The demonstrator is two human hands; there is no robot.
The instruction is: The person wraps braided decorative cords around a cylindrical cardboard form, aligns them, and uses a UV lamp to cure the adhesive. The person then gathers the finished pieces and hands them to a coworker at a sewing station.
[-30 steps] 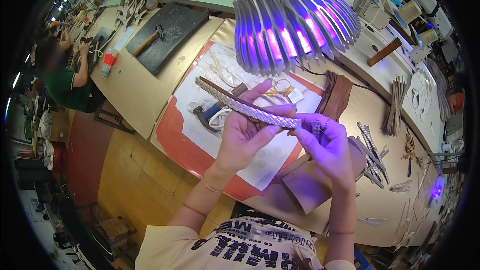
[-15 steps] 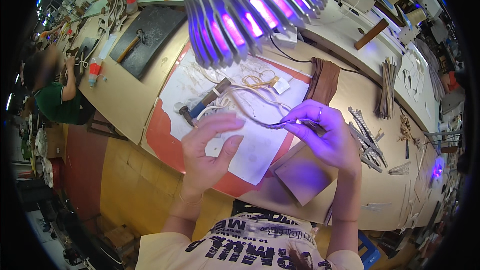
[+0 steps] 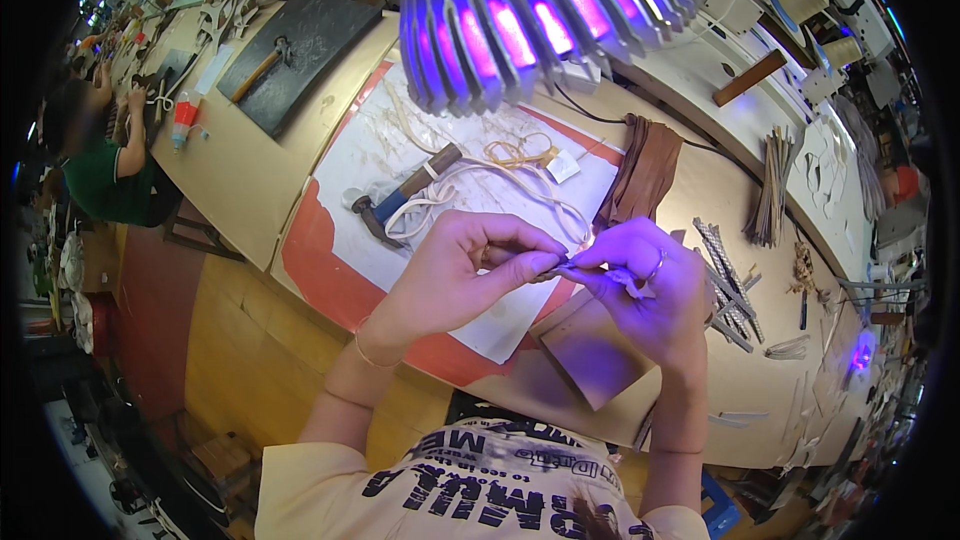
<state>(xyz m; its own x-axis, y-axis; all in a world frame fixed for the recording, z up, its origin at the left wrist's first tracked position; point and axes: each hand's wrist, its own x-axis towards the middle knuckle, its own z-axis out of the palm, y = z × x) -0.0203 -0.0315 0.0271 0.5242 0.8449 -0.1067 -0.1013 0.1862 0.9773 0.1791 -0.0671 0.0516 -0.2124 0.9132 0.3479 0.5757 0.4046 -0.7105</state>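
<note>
In front of me, above the white sheet [image 3: 480, 330], both hands meet at a thin dark strip [image 3: 563, 265]. My left hand [image 3: 455, 270] pinches it between thumb and forefinger. My right hand [image 3: 645, 275], with a ring on one finger, grips the same strip close by, and a small pale crumpled piece [image 3: 632, 284] shows at its fingers. Most of the strip is hidden by the fingers. A hammer [image 3: 405, 197] with a blue and brown handle lies on the sheet beyond my left hand. Loose cream cords [image 3: 425, 215] lie beside it.
A ribbed metal lamp [image 3: 540, 20] glows purple overhead. Brown leather [image 3: 645, 165], woven strips [image 3: 728, 275] and a tan board [image 3: 597, 350] lie to the right. A black slab [image 3: 300, 55] bears another hammer [image 3: 262, 70]. At far left sits a person in green [image 3: 110, 175].
My left hand has moved right, from open beside the strip to pinching it next to my right hand. The lamp and table have shifted slightly in view.
</note>
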